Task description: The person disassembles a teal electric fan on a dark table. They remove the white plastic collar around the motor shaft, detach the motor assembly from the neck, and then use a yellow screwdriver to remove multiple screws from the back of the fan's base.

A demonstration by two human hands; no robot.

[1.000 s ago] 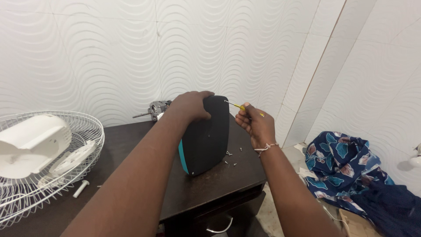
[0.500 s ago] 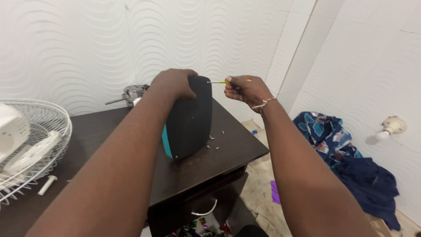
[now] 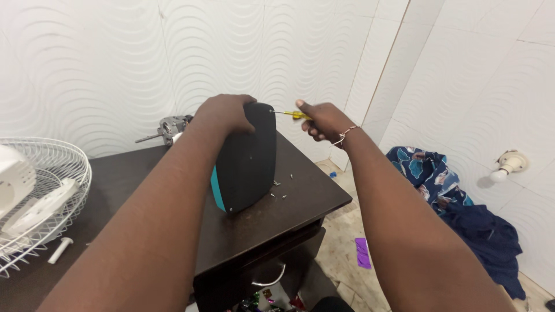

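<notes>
Speaker (image 3: pixel 245 162) upright on dark table (image 3: pixel 144 173), screwdriver at its top edge.
Fan guard (image 3: pixel 40 196) far left, small motor (image 3: pixel 170 126) behind; left hand (image 3: pixel 222 112) clamps over speaker top, right hand (image 3: pixel 324 118) closed round yellow screwdriver (image 3: pixel 292 114), tip at upper back corner (loose screws (image 3: pixel 280 190) lie beside base). Best to keep the tip square in the screw head and the speaker pressed firmly down so it can't rock.

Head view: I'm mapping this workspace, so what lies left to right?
White wire fan guard → grey metal motor → black upright panel → yellow-handled screwdriver → blue patterned cloth → white wall lamp holder.
</notes>
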